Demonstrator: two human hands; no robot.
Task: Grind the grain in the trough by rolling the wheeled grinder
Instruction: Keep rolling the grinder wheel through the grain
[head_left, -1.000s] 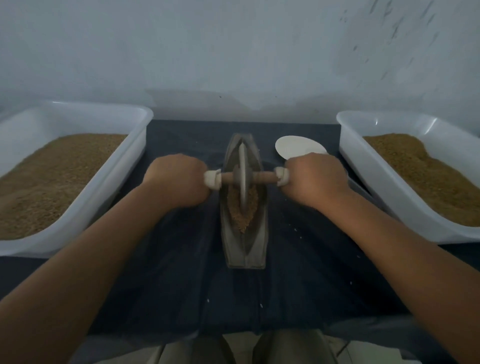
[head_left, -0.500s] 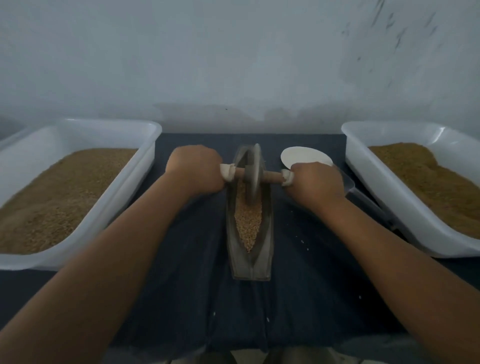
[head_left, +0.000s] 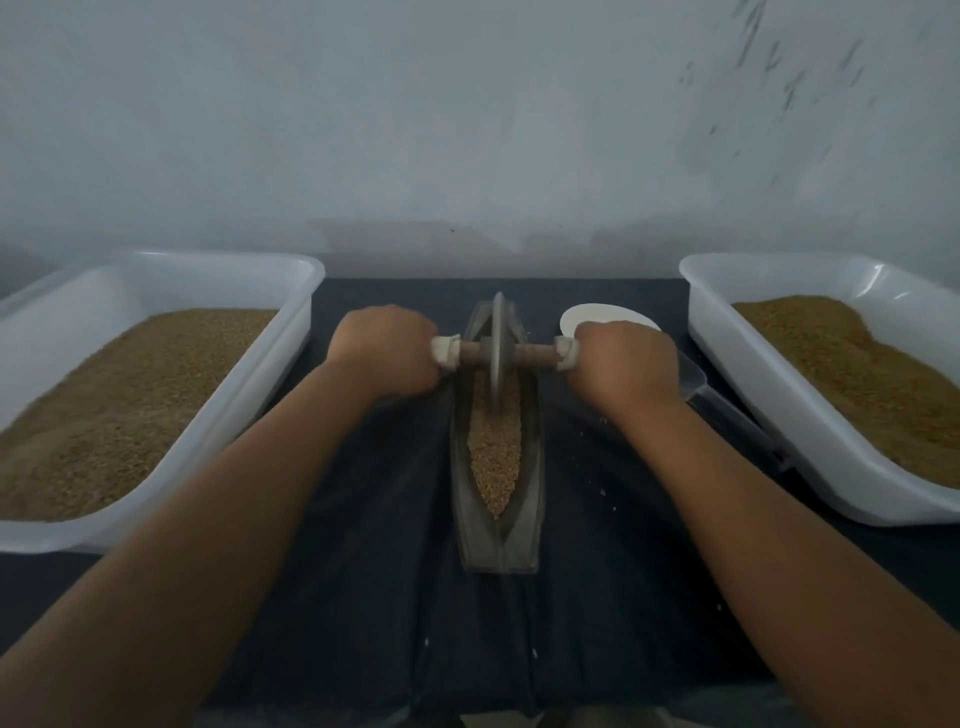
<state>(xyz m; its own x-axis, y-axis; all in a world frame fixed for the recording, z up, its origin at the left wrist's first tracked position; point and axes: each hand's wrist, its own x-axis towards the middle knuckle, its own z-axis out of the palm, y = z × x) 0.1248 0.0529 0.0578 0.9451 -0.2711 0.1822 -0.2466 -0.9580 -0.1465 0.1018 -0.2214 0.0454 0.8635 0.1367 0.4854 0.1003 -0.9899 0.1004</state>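
Observation:
A narrow boat-shaped metal trough (head_left: 531, 499) lies lengthwise on the dark cloth in the middle. Brown grain (head_left: 494, 457) fills its groove from the wheel down to the near tip. The wheeled grinder (head_left: 497, 349), a thin metal disc on a wooden axle, stands upright in the far half of the trough. My left hand (head_left: 387, 351) grips the axle's left handle, whose white end shows beside the fist. On the other side my right hand (head_left: 626, 364) grips the right handle.
Two white plastic tubs of brown grain flank the trough: the left tub (head_left: 218, 415) and the right tub (head_left: 769, 410). A clear scoop (head_left: 602, 314) lies just behind my right hand. A grey wall closes the back. Loose grains dot the cloth (head_left: 363, 597).
The grinder has rolled away from me, from the trough's middle to its far half, uncovering more grain near me. Both hands travelled forward with it.

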